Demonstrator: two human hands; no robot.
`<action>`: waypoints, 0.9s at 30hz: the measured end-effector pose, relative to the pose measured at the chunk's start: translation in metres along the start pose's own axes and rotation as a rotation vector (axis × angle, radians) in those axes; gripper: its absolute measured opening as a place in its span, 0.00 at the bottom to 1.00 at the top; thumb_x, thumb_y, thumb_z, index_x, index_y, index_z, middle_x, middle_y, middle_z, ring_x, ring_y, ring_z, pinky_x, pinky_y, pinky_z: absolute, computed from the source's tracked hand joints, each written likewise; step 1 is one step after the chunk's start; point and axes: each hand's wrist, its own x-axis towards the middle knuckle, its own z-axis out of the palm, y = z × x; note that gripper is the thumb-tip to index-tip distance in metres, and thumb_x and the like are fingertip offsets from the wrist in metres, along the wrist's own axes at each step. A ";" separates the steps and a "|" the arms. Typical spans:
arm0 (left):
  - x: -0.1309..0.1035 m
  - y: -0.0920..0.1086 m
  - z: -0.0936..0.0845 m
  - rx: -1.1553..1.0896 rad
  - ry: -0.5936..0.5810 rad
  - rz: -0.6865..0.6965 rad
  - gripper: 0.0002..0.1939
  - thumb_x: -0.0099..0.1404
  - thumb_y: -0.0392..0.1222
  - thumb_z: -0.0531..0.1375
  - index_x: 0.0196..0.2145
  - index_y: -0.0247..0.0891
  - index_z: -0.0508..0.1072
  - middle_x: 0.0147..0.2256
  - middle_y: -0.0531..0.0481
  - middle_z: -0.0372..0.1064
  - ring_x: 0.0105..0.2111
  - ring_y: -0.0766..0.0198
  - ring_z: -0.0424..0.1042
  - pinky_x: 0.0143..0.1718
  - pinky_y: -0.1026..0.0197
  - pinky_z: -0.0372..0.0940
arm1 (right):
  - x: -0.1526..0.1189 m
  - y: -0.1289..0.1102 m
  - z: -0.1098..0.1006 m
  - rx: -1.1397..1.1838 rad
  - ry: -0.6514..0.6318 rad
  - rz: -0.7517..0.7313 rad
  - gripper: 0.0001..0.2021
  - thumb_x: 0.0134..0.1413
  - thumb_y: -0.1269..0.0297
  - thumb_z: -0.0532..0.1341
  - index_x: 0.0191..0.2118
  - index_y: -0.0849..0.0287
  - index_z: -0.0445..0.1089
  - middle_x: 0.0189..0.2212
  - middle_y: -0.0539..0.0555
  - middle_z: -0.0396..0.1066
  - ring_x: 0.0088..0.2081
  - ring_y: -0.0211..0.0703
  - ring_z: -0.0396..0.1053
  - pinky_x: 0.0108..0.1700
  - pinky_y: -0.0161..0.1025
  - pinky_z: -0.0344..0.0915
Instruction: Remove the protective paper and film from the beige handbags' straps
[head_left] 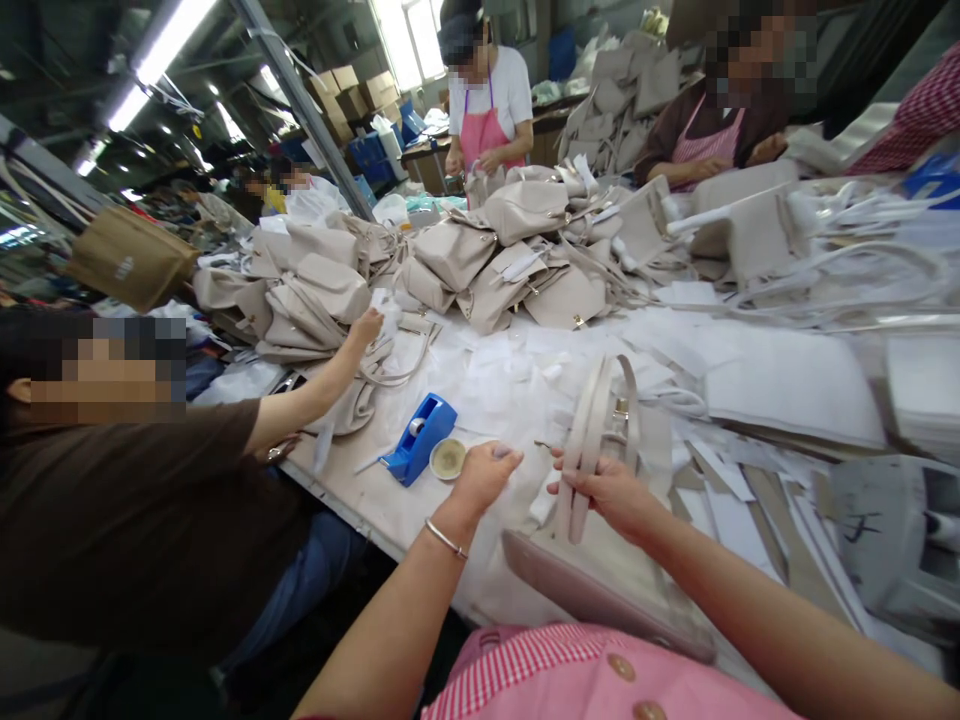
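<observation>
A beige handbag [600,580] lies on the table right in front of me, its looped handles [583,440] standing up. My right hand [604,490] is closed around the lower part of these handles. Just left of them, my left hand [489,475] has its fingers pressed together, and what they hold, if anything, is too small to name. Beside my left hand sits a small round dish [448,458], and next to it a blue tape dispenser [424,438].
Beige bags [457,250] are heaped across the table's far side. At left a person's arm [307,400] reaches over the table. White sheets and strips [727,500] lie at right, near a grey machine [892,530]. Other people stand or sit beyond the heap.
</observation>
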 end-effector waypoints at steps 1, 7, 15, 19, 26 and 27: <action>-0.003 0.007 0.006 0.021 -0.010 0.032 0.13 0.58 0.50 0.63 0.25 0.37 0.73 0.21 0.57 0.63 0.23 0.67 0.61 0.24 0.64 0.55 | 0.000 -0.001 0.003 -0.007 -0.033 0.001 0.15 0.44 0.59 0.72 0.39 0.57 0.76 0.46 0.57 0.76 0.40 0.50 0.77 0.37 0.40 0.73; -0.020 0.023 0.008 0.158 -0.005 0.302 0.19 0.67 0.51 0.57 0.23 0.38 0.70 0.20 0.57 0.58 0.24 0.67 0.57 0.28 0.62 0.55 | -0.004 -0.007 -0.003 0.087 0.029 0.003 0.12 0.43 0.64 0.72 0.35 0.62 0.76 0.31 0.55 0.77 0.31 0.46 0.77 0.34 0.39 0.73; -0.015 0.033 0.001 0.614 -0.258 0.987 0.09 0.61 0.36 0.62 0.36 0.44 0.82 0.65 0.43 0.58 0.68 0.41 0.45 0.65 0.40 0.48 | -0.014 -0.023 -0.010 0.270 -0.005 0.047 0.07 0.48 0.71 0.68 0.36 0.61 0.76 0.35 0.57 0.78 0.32 0.44 0.77 0.36 0.37 0.75; -0.009 0.036 0.008 0.456 -0.313 0.882 0.20 0.62 0.29 0.55 0.46 0.43 0.79 0.50 0.45 0.76 0.60 0.51 0.64 0.62 0.45 0.55 | -0.016 -0.023 -0.007 0.243 -0.045 0.038 0.08 0.50 0.69 0.68 0.38 0.61 0.75 0.38 0.57 0.78 0.32 0.43 0.77 0.36 0.37 0.74; -0.115 -0.047 -0.080 0.241 -0.397 -0.014 0.16 0.63 0.52 0.59 0.22 0.45 0.76 0.23 0.56 0.75 0.27 0.58 0.74 0.34 0.56 0.68 | -0.019 -0.023 -0.028 0.299 0.057 0.017 0.07 0.53 0.70 0.66 0.40 0.59 0.74 0.41 0.56 0.77 0.36 0.44 0.77 0.38 0.40 0.75; -0.137 -0.060 -0.092 0.248 -0.376 -0.096 0.16 0.62 0.54 0.61 0.20 0.45 0.74 0.20 0.58 0.73 0.23 0.59 0.72 0.30 0.56 0.67 | -0.019 -0.023 -0.030 0.304 0.082 0.019 0.07 0.54 0.70 0.65 0.40 0.59 0.73 0.41 0.56 0.77 0.35 0.45 0.77 0.38 0.40 0.76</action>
